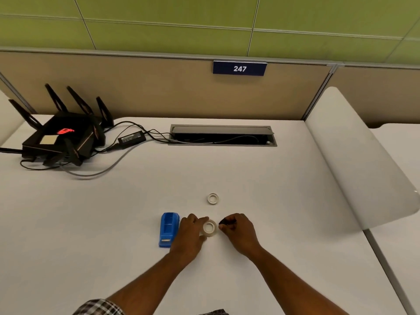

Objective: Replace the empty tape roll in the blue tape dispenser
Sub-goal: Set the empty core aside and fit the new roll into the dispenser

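On the white bench (113, 223), the left hand (189, 235) closes its grip on a tape roll (209, 228) lying flat. The right hand (238, 230), just beside it, pinches a small dark piece (225, 222). The blue tape dispenser (168, 229) stands touching the left hand's outer side. Farther off lies a smaller roll (213, 198); a black router (63, 137) sits far left.

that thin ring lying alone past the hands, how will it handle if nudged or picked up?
The thin ring looks like a bare core, so probably very light and quick to skid on the smooth white desk. It lies flat, so rolling seems unlikely unless tipped on edge. Its thin wall may flex under pinching.
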Action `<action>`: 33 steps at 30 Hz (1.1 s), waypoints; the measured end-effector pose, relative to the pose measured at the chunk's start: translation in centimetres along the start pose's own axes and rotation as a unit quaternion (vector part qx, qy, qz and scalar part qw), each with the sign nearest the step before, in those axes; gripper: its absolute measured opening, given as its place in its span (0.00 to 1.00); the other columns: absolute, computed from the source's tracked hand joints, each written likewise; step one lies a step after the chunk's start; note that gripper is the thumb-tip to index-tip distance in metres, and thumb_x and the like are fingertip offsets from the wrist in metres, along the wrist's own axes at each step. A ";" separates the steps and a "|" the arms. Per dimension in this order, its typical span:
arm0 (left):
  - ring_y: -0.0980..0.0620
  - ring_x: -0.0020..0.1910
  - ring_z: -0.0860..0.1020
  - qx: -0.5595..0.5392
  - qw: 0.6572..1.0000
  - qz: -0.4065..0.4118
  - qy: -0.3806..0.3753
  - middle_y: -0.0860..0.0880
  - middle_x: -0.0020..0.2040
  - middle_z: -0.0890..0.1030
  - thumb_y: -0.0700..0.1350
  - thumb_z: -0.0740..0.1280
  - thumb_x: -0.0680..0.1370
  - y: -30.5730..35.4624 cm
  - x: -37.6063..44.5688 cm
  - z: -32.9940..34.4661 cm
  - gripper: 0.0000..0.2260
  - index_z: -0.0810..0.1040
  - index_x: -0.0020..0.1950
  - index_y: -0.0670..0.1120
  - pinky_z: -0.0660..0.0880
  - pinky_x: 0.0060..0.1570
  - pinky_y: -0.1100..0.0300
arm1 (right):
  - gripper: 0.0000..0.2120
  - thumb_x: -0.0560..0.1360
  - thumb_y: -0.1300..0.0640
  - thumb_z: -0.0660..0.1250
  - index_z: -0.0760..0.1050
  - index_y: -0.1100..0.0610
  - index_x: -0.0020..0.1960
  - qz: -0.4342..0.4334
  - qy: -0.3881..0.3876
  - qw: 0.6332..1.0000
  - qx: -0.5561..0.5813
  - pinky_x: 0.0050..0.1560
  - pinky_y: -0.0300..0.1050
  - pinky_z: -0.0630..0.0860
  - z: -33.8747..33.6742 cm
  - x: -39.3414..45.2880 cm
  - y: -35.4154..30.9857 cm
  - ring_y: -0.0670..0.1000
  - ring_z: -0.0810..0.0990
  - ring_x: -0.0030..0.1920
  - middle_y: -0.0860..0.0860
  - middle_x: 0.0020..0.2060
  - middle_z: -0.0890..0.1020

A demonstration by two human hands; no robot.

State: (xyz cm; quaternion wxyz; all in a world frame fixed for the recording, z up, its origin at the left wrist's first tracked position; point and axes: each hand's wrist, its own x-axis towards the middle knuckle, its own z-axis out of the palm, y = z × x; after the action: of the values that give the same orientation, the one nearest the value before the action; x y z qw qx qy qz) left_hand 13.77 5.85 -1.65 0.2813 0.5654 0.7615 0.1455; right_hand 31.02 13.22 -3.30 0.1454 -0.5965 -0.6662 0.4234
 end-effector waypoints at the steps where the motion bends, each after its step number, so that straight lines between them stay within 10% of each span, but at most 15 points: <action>1: 0.52 0.66 0.71 0.004 1.000 0.001 0.000 0.51 0.64 0.71 0.45 0.70 0.77 0.0 0.0 0.1 0.26 0.67 0.73 0.55 0.74 0.64 0.57 | 0.08 0.74 0.50 0.76 0.81 0.51 0.50 0.000 -0.002 1.000 0.001 0.41 0.29 0.72 0.0 -0.2 0.0 0.40 0.82 0.44 0.46 0.50 0.82; 7: 0.51 0.68 0.67 0.022 1.000 0.014 -0.010 0.53 0.69 0.65 0.52 0.75 0.73 0.3 0.1 0.3 0.36 0.60 0.77 0.57 0.74 0.63 0.57 | 0.09 0.74 0.50 0.77 0.80 0.52 0.51 0.001 -0.009 1.000 0.012 0.52 0.41 0.80 0.2 -1.3 -0.2 0.47 0.84 0.48 0.48 0.51 0.84; 19: 0.51 0.61 0.75 -0.017 1.000 0.013 -0.009 0.51 0.65 0.70 0.52 0.70 0.77 0.0 0.3 -0.1 0.22 0.70 0.69 0.49 0.75 0.61 0.59 | 0.06 0.75 0.50 0.75 0.79 0.47 0.47 0.018 -0.004 0.999 0.028 0.44 0.32 0.73 0.2 -3.3 -1.3 0.42 0.81 0.45 0.45 0.48 0.83; 28: 0.54 0.50 0.83 -0.300 0.951 -0.071 -0.021 0.51 0.60 0.80 0.52 0.70 0.77 0.0 -1.8 -3.3 0.20 0.71 0.68 0.54 0.80 0.48 0.63 | 0.08 0.75 0.59 0.76 0.84 0.50 0.53 0.040 0.003 0.978 0.206 0.57 0.48 0.84 1.7 -5.1 -3.5 0.46 0.87 0.49 0.46 0.48 0.88; 33: 0.54 0.49 0.85 -0.386 0.920 -0.039 -0.066 0.52 0.58 0.79 0.50 0.66 0.80 -1.4 -3.0 -5.7 0.16 0.71 0.67 0.62 0.81 0.57 0.53 | 0.10 0.71 0.58 0.80 0.84 0.50 0.50 0.010 0.005 0.965 0.262 0.54 0.47 0.84 2.9 -6.1 -5.7 0.48 0.88 0.47 0.47 0.46 0.89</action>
State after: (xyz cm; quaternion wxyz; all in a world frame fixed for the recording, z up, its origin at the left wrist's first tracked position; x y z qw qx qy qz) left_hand 9.85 3.12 2.94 0.5327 0.3917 0.6474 0.3791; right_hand 26.69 6.93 1.08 0.2961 -0.5465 -0.5249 0.5816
